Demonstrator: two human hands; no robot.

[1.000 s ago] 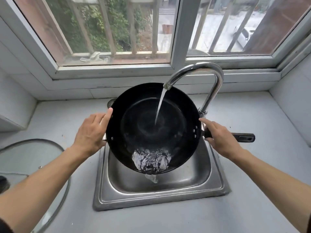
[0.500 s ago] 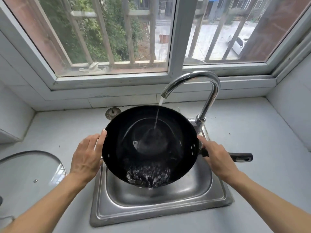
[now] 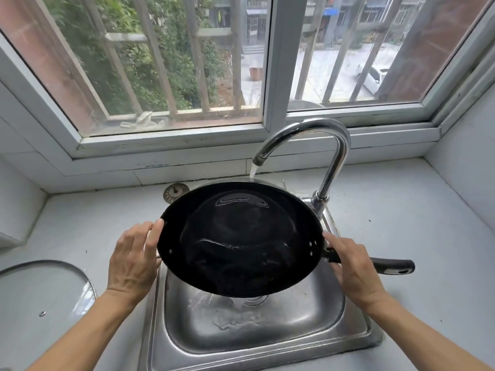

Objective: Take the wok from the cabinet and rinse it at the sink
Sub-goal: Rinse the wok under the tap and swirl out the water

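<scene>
Black wok (image 3: 241,239) is held over the steel sink (image 3: 348,325), tilted so the near rim is lower, inside facing the camera. Left hand (image 3: 134,258) grips the wok's left rim, thumb on the inner edge, fingers curled behind it. Right hand (image 3: 353,271) is wrapped round the root of the black handle (image 3: 391,265), which sticks out right over the surface (image 3: 415,236). Chrome tap (image 3: 321,145) arches from the right; water stream (image 3: 254,171) runs from the spout and meets the wok's far rim. A thin film of water lies inside the wok; water drips off its near rim into the wet basin. Glass lid (image 3: 45,290) lies flat on the surface at near left. Small round strainer (image 3: 175,192) sits just beyond the wok's far-left edge. Window (image 3: 166,62) with bars is behind.
</scene>
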